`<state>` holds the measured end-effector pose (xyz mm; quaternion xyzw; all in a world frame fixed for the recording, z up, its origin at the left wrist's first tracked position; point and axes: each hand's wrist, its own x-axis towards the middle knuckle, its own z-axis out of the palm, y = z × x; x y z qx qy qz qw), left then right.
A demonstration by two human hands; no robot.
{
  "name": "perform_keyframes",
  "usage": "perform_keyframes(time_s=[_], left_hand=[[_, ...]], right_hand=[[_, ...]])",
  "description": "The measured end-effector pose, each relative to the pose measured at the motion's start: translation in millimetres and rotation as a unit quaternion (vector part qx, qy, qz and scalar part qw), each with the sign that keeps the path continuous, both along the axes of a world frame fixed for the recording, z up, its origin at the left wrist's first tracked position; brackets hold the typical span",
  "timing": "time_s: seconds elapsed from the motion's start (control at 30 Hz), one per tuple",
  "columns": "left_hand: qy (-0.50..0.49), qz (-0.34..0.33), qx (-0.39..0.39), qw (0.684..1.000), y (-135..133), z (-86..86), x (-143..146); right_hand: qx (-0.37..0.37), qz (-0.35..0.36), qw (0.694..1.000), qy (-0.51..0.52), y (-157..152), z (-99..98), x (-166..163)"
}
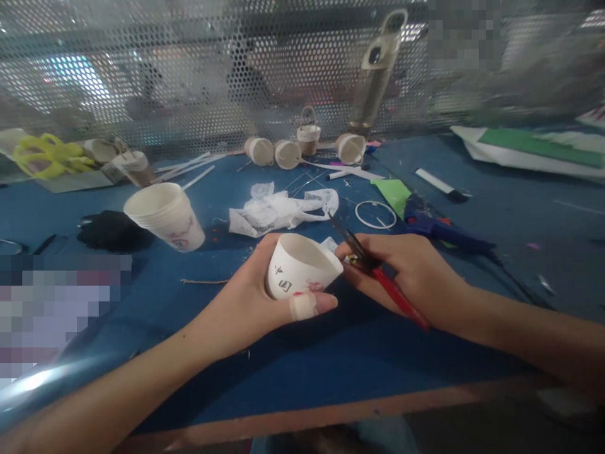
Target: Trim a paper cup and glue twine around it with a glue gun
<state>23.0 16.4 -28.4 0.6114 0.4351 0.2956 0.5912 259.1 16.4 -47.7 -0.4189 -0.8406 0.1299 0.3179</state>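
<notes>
My left hand (255,284) is wrapped round a white paper cup (288,268) with dark characters and a red print on its side. The cup is tilted, its opening squeezed to an oval, and it looks shorter than the stacked cups. A pale bandage (302,306) circles my left thumb. In my right hand (420,271) are red-handled snips (394,295), their dark pointed jaws up and slightly apart. The right fingertips are close beside the cup's right rim; whether they touch it I cannot tell.
Stacked paper cups (163,217) stand at left, near a black bundle (111,230). Crumpled white plastic (278,211) lies ahead. Right of it are a white ring (375,214) and a blue glue gun (444,230) with a cord. Small cups, a bottle (373,82) and a perforated screen (189,69) line the back.
</notes>
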Motion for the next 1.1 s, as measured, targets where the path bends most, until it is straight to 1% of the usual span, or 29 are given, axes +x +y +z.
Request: perform_keyframes(time_s=[0.1, 0.23, 0.33, 0.43, 0.53, 0.6, 0.67, 0.7, 0.77, 0.83, 0.9, 0.93, 0.97, 1.03, 1.07, 1.1], left_hand=[[-0.009, -0.011, -0.009, 1.000, 0.5, -3.1, -2.7], [-0.050, -0.038, -0.043, 0.997, 1.9, -7.4, -6.0], [-0.076, -0.047, -0.063, 0.994, 2.3, -7.7, -5.6], [-0.068, -0.037, -0.064, 0.995, 1.9, -5.8, -3.4], [-0.059, -0.023, -0.064, 0.996, 1.4, -4.7, -1.2], [-0.060, -0.021, -0.064, 0.996, 1.3, -5.5, -0.5], [-0.050, -0.026, -0.044, 0.997, 1.1, -6.7, -1.2], [-0.038, -0.032, -0.021, 0.999, 1.0, -7.0, -2.2], [-0.001, -0.055, 0.040, 0.998, 0.3, -5.8, -5.8], [0.050, -0.088, 0.103, 0.990, -1.9, -1.6, -11.8], [0.118, -0.104, 0.166, 0.973, -7.4, 4.0, -21.3], [0.161, -0.090, 0.212, 0.960, -12.1, 6.1, -28.1], [0.208, -0.065, 0.264, 0.940, -18.3, 6.9, -36.9], [0.269, -0.013, 0.393, 0.879, -35.2, 3.1, -62.7], [0.304, 0.044, 0.435, 0.846, -45.3, -2.0, -80.6], [0.348, 0.107, 0.452, 0.814, -56.0, -9.2, -102.0]], right_hand=[[0.013, -0.007, 1.000, -0.008, 1.1, -0.8, 1.2], [0.009, 0.003, 1.000, -0.008, 1.3, -1.3, 4.1], [-0.001, -0.007, 1.000, -0.008, 0.5, 0.8, 4.1], [0.007, -0.023, 1.000, -0.005, -0.9, 2.8, 2.0], [0.020, -0.038, 0.999, 0.030, -2.7, 2.6, -0.4], [0.026, -0.028, 0.998, 0.048, -3.7, 2.1, -1.8], [0.039, 0.005, 0.998, 0.051, -4.4, 2.5, -3.3], [0.047, 0.026, 0.997, 0.053, -4.6, 3.3, -4.2], [0.056, 0.061, 0.995, 0.057, -5.1, 5.8, -5.6], [0.057, 0.080, 0.993, 0.058, -5.9, 8.8, -5.8], [0.064, 0.087, 0.993, 0.052, -6.9, 10.9, -4.3], [0.070, 0.089, 0.992, 0.049, -7.3, 11.5, -2.9], [0.075, 0.090, 0.992, 0.049, -7.5, 11.6, -1.4], [0.079, 0.098, 0.991, 0.047, -7.0, 10.8, 1.4], [0.076, 0.101, 0.991, 0.043, -6.4, 10.1, 2.5], [0.072, 0.103, 0.991, 0.037, -5.7, 9.4, 3.1]])
